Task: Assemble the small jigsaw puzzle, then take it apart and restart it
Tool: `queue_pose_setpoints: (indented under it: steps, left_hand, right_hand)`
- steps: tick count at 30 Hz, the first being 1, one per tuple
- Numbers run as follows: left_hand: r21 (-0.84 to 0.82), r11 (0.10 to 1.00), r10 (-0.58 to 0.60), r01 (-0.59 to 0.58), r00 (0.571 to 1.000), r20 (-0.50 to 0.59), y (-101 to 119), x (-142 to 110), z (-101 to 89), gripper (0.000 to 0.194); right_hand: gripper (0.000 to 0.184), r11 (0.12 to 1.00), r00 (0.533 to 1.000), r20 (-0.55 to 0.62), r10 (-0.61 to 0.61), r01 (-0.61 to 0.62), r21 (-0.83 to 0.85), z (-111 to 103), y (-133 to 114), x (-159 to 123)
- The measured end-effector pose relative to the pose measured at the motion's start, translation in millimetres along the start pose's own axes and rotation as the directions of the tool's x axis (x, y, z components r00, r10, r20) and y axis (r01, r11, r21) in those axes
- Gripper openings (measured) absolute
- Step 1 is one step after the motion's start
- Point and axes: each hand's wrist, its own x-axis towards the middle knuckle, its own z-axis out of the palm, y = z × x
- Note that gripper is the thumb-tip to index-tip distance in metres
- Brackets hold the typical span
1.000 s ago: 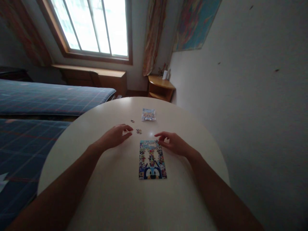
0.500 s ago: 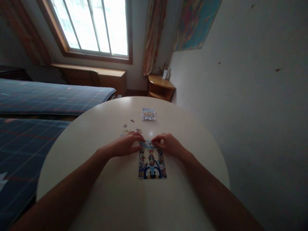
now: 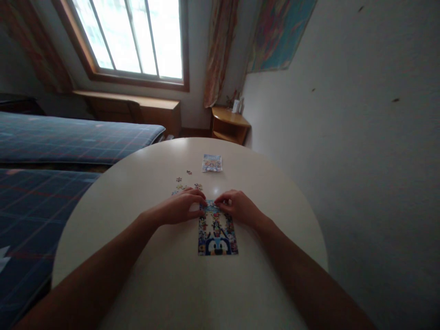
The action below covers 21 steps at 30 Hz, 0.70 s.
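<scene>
A partly assembled jigsaw puzzle lies flat on the round white table, with a blue cartoon dog's face at its near end and pale gaps higher up. At its upper left edge rests my left hand, thumb and fingers spread apart, fingertips touching the puzzle. My right hand is at the upper right corner, its thumb and fingers pinched on a puzzle piece along the top row; the fingers cover most of that piece. Several loose puzzle pieces lie just beyond my left hand, some partly hidden by it.
A small printed picture sheet lies farther back on the white table. Beds with blue plaid mattresses stand to the left. A wooden corner shelf is behind the table, and a wall runs along the right.
My right hand has shifted slightly left and away from me along the puzzle's top edge. My left hand has barely moved, and the puzzle stays in place.
</scene>
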Motion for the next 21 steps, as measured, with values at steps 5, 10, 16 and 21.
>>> queue_pose_setpoints:
  steps: [5, 10, 16, 21]
  left_hand:
    - [0.000, 1.000, -0.008, 0.008, 1.000, -0.006, 2.0, -0.2, -0.9, 0.021]
    - [0.008, 1.000, -0.011, 0.011, 1.000, 0.006, 4.8, 0.1, -3.2, 0.021]
    - [-0.019, 1.000, -0.008, 0.008, 1.000, 0.008, 3.5, 0.8, -3.5, 0.023]
    - [0.096, 0.981, -0.155, 0.167, 0.980, -0.123, -11.6, -3.2, -10.1, 0.026]
  right_hand:
    - [0.013, 1.000, 1.000, -0.005, -0.013, 0.013, 0.009, 2.7, 1.0, 0.5]
    - [0.015, 0.999, 1.000, -0.023, -0.021, 0.022, 0.043, -0.9, 3.4, -0.1]
    - [0.026, 0.990, 0.990, -0.005, -0.139, 0.139, -0.022, -9.5, 11.4, -5.0]
    - [0.028, 0.974, 0.982, 0.057, -0.178, 0.184, -0.134, -8.2, 9.0, -4.8]
